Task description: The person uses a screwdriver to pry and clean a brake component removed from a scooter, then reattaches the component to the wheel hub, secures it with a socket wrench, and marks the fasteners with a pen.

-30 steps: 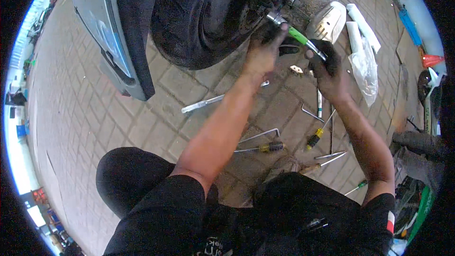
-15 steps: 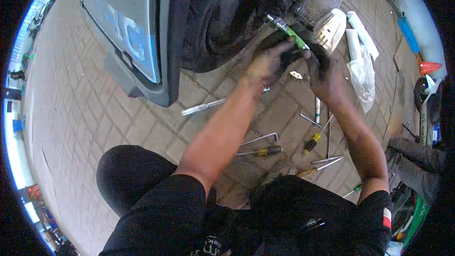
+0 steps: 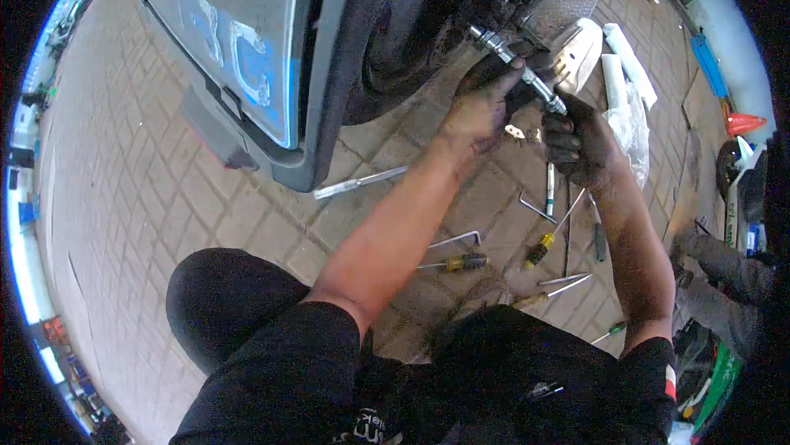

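Observation:
A chrome metal rod (image 3: 540, 88) with stepped, thicker ends slants beside the dark wheel-arch area of a vehicle (image 3: 329, 58). My left hand (image 3: 491, 95), blackened or gloved at the fingers, is closed around its middle, with the thumb along it. By the rod's lower end is my right hand (image 3: 578, 144), its fingers curled in. Whether that hand grips the rod end or something small inside the fingers is hidden. A small pale metal piece (image 3: 515, 132) lies on the paving between my hands.
Around me on the brick paving lie a chrome bar (image 3: 360, 182), hex keys (image 3: 537, 207), yellow-and-black screwdrivers (image 3: 540, 251) and a green-handled screwdriver (image 3: 611, 332). Beyond my right hand are a pale slotted cover (image 3: 578, 54), white rolls (image 3: 629, 62) and a clear plastic bag (image 3: 635, 144). A person's dark-trousered leg (image 3: 724, 280) is at right.
My right hand has moved down and right along the rod, and its fingers have curled. The green part seen on the rod before no longer shows; bare metal is visible there.

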### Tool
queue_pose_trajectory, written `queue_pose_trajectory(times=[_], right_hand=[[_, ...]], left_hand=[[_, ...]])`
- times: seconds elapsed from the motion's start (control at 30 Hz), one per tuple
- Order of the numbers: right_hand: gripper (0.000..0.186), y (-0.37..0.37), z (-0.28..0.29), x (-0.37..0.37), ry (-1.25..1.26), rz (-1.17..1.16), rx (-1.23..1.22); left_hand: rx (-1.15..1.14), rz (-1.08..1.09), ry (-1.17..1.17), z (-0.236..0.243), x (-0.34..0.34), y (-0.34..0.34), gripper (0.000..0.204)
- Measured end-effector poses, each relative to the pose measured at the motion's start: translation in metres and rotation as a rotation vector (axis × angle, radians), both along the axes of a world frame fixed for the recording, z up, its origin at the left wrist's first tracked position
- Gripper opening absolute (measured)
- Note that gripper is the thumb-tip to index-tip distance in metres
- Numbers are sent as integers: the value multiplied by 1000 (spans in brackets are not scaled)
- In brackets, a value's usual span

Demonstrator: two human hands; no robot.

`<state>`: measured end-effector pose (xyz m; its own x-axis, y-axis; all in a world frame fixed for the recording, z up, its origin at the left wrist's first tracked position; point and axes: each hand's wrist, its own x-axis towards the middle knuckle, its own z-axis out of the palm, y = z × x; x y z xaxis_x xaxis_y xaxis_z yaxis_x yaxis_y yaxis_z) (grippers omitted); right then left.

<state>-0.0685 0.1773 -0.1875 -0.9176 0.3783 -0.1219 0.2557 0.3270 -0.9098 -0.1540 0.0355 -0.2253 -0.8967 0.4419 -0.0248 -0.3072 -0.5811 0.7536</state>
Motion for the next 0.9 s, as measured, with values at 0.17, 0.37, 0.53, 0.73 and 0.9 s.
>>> queue_pose_trajectory(times=[0.17, 0.37, 0.53, 0.73, 0.9], right_hand=[[32, -30, 2, 7, 343, 116, 628], [39, 24, 0, -6, -227, 55, -889], [37, -17, -2, 4, 222, 51, 366], [33, -23, 5, 8, 250, 28, 335], [38, 2, -13, 6, 243, 197, 742]], left_hand=[[-116, 65, 157, 8, 0, -8, 29], [253, -229, 65, 4, -4, -9, 34], [-143, -33, 98, 4, -5, -3, 30], [66, -179, 30, -26, -14, -6, 28], [-18, -74, 76, -7, -3, 3, 27]])
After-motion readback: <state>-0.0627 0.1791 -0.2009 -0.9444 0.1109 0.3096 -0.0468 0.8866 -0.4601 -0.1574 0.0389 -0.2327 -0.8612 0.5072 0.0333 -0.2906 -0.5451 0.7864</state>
